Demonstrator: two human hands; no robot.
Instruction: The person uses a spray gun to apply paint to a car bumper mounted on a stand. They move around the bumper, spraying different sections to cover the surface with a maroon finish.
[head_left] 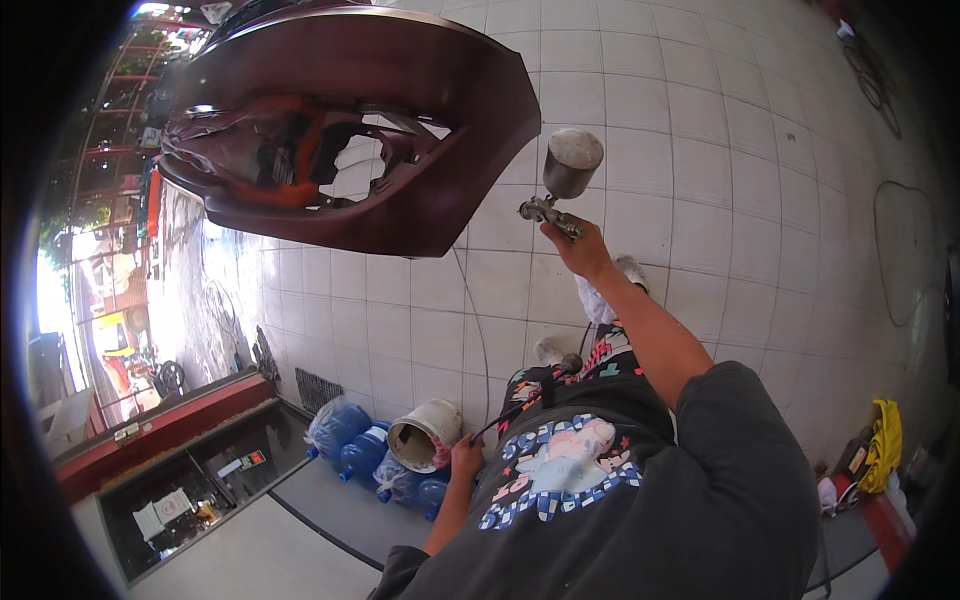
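Note:
My right hand (585,250) is closed around the handle of a metal spray gun (548,215). A grey paint cup (573,165) stands on top of the gun. To the left of the gun is a dark red car bumper (480,100), raised above the floor, with a large opening and an orange-red patch inside it. The gun is apart from the bumper's right end. Low at my left side, my left hand (466,457) is closed on a thin dark hose (510,413) that runs across my waist. My fingers there are partly hidden.
A white bucket (425,430) and several blue water jugs (362,450) stand near my left hand. A thin line (478,310) crosses the tiled floor (660,150). A glass-fronted cabinet (190,490) is at lower left, a yellow cloth (880,445) at right.

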